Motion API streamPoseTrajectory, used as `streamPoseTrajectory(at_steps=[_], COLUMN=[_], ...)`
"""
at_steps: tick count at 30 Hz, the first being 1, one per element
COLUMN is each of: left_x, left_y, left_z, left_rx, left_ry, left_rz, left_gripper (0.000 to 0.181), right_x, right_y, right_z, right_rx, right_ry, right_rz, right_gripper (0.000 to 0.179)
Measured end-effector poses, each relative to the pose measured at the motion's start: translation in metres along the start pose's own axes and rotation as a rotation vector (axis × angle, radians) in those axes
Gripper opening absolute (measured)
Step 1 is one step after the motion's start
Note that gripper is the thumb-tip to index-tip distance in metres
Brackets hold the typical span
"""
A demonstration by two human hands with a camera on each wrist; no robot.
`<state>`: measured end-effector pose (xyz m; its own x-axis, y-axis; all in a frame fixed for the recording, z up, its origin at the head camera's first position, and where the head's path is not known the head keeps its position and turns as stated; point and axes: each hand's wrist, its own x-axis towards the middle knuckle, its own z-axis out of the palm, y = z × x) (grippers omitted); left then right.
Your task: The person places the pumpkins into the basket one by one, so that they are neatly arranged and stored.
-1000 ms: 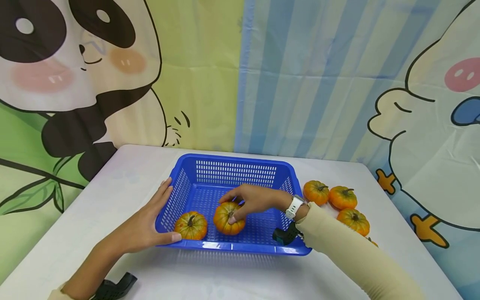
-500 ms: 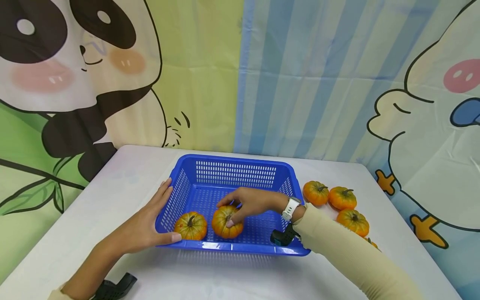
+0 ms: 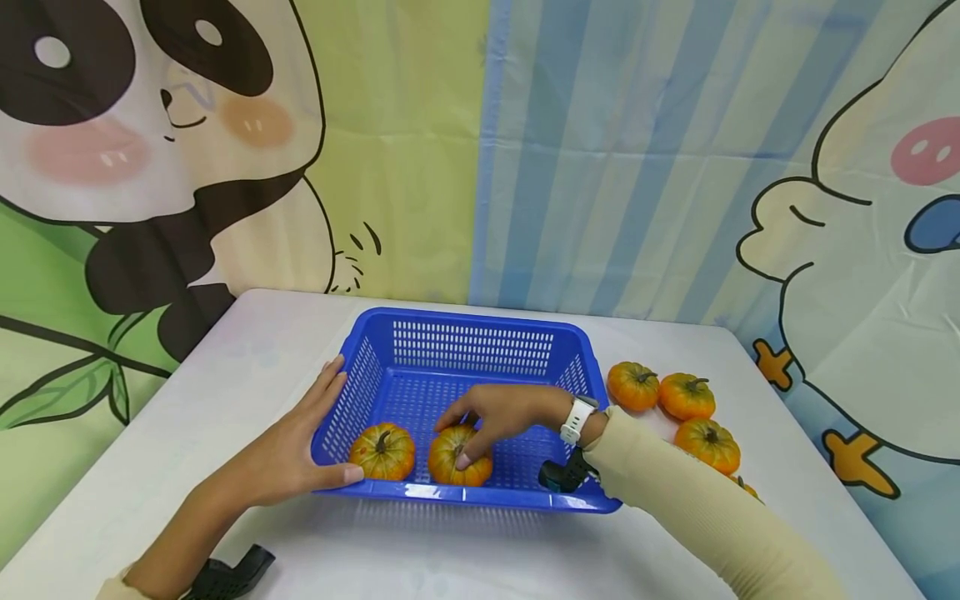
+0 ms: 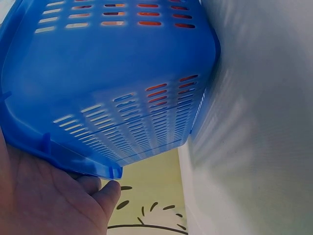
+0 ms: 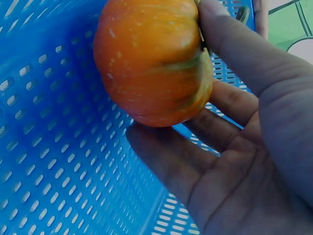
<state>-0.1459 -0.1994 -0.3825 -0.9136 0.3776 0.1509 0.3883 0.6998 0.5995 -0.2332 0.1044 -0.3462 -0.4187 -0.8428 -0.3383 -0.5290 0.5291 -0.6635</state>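
Basket (image 3: 517,498) on white table (image 3: 450,558), cartoon backdrop (image 3: 600,167)

The head view looks forward and down over the desk (image 3: 360,558); close wrist views share the blue basket (image 3: 472,317), left outside, right inside.

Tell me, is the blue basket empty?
No, the basket is partly filled: one pumpkin sits inside, and the right hand holds another pumpkin there.
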Motion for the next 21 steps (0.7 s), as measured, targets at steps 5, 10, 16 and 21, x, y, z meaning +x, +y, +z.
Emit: streamPoseTrajectory(at_steps=[5, 10, 16, 21], left_x=[-0.0002, 0.0000, 0.0001, -0.0003], left_y=[0.0005, 0.0008, 0.0002, -0.0008], left_z=[-0.0002, -0.0002, -0.0002, 0.0000], left_rx=[0.000, 0.001, -0.002, -0.003], left_ry=[-0.001, -0.002, -0.001, 0.006], left_rz=[-0.001, -0.004, 0.000, 0.008], left_gripper=[0.115, 0.116, 0.115, 0.115], right_x=[0.0016, 0.0037, 0.0033, 0.0033], right_y=[-0.0005, 0.0014, 0.0023, 0.0022], right_z=[0.0001, 0.0008, 0.0005, 0.0007], right_rx=[-0.035, 0.002, 0.049, 0.071], right_ry=[-0.010, -0.016, -0.022, -0.020], right_rz=[0.007, -0.016, -0.005, 0.017], right_gripper=[0.057, 0.058, 0.061, 0.062])
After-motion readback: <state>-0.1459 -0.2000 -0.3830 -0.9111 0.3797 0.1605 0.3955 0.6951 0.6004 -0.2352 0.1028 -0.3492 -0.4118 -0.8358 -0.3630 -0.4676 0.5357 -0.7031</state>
